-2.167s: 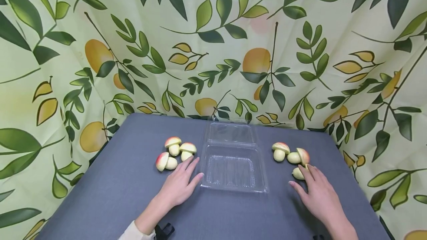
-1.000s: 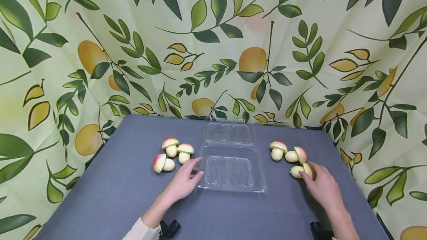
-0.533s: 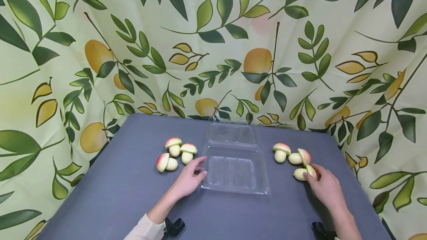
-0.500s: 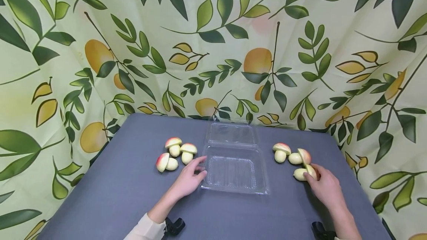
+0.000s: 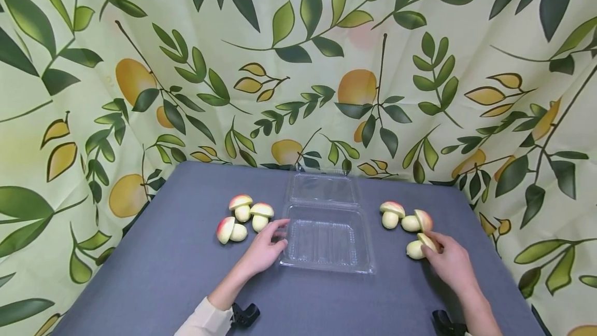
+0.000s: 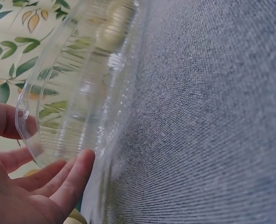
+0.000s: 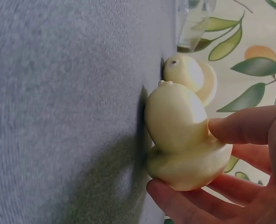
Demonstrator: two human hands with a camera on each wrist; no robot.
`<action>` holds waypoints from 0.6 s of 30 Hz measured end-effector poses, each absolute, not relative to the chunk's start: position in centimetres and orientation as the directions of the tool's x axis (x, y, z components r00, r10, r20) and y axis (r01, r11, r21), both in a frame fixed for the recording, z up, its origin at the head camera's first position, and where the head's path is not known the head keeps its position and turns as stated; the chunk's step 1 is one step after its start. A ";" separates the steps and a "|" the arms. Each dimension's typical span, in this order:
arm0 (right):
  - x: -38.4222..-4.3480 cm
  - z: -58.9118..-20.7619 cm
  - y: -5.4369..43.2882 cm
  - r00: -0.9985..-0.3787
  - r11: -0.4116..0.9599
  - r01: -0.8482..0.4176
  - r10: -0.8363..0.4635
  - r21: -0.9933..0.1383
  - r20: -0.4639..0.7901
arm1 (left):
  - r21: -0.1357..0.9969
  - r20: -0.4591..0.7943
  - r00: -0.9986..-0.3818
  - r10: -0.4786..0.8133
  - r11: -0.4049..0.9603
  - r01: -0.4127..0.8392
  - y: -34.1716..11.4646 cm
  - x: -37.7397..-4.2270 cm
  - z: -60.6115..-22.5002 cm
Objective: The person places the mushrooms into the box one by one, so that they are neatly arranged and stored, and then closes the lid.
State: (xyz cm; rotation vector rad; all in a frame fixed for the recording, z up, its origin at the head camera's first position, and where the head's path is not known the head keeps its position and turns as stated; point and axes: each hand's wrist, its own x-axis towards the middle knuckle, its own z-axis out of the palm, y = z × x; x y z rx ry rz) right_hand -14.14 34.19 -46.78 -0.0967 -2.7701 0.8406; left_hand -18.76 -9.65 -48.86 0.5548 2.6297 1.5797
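My right hand (image 5: 451, 262) pinches the red-and-cream cap of a toy mushroom (image 5: 415, 249) between thumb and fingers. The right wrist view shows its pale stem and cap (image 7: 189, 163) close to the table, with a shadow beneath. Two more toy mushrooms (image 5: 391, 215) (image 5: 417, 220) lie just beyond it. At the left side of an opened clear plastic clamshell box (image 5: 326, 268), my left hand (image 5: 263, 253) has relaxed, spread fingers at the rim. Its fingertips (image 6: 84, 161) meet or nearly meet the plastic wall. Nothing lies in the box; its lid (image 5: 322, 188) is folded back.
Three toy mushrooms (image 5: 241, 206) (image 5: 261, 217) (image 5: 230, 231) sit in a cluster left of the box. Grey cloth covers the table (image 5: 177, 274). A leaf-and-fruit patterned curtain (image 5: 289, 87) stands behind it.
The right hand has closed from hovering over the nearest right mushroom to pinching its cap, drawing it slightly away from its neighbour. The left hand has shifted right to the box's rim.
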 end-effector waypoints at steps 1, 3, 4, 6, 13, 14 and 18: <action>-14.1 -46.8 34.1 -0.966 0.832 -0.014 0.131 -0.555 0.221 | 0.862 0.155 -0.938 0.310 0.421 0.281 -9.6 -18.8 -48.9; -14.1 -46.9 34.0 -0.961 0.831 -0.029 0.129 -0.555 0.243 | 0.863 0.155 -0.938 0.309 0.419 0.281 -9.6 -18.9 -48.8; -14.1 -47.0 34.0 -0.959 0.831 -0.035 0.129 -0.555 0.254 | 0.863 0.159 -0.938 0.309 0.417 0.284 -9.5 -19.0 -48.8; -14.1 -47.2 33.9 -0.953 0.832 -0.048 0.128 -0.553 0.274 | 0.865 0.160 -0.936 0.312 0.413 0.286 -9.4 -19.1 -48.8; -14.1 -47.0 33.0 -0.959 0.811 -0.038 0.134 -0.584 0.248 | 0.876 0.128 -0.940 0.316 0.408 0.256 -9.3 -19.5 -48.7; -14.2 -46.9 32.8 -0.963 0.805 -0.029 0.138 -0.592 0.234 | 0.876 0.128 -0.940 0.316 0.409 0.257 -9.3 -19.6 -48.6; -14.2 -46.9 32.0 -0.971 0.777 0.001 0.150 -0.629 0.184 | 0.871 0.129 -0.938 0.320 0.416 0.262 -9.5 -19.6 -48.7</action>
